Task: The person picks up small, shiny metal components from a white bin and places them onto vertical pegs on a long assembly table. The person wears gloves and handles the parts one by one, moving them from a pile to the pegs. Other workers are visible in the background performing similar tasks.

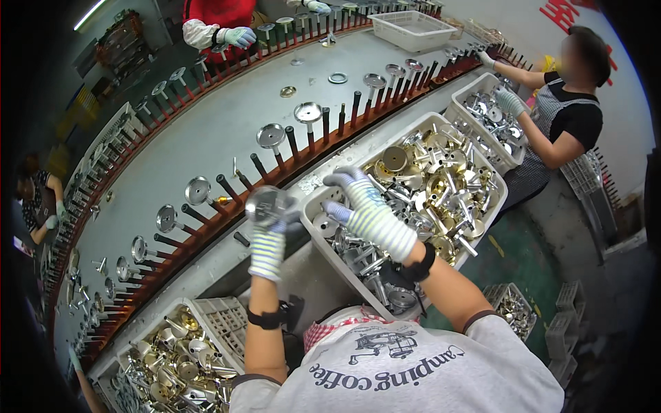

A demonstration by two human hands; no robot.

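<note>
My left hand (267, 246), in a striped knit glove, grips a shiny disc-headed metal part (266, 205) just in front of the rack's edge. Motion blurs the fingers, and the part's stem is hidden. Over the left side of a white crate (490, 219) is my right hand (375, 215), gloved alike, its fingers stretched out and the thumb apart, with nothing visible in it. Loose silver and gold-coloured disc-and-stem parts (441, 186) fill that crate. Close beyond my left hand, dark upright pegs (259, 165) line the rack, some topped by disc-headed parts (270, 136).
A second crate (224, 329) of metal parts stands at lower left. Across the long grey table (206, 124) runs another row of pegs. A co-worker (577, 103) reaches over a crate (511, 162) at right; another in red (219, 34) stands opposite. A white basket (412, 31) sits far back.
</note>
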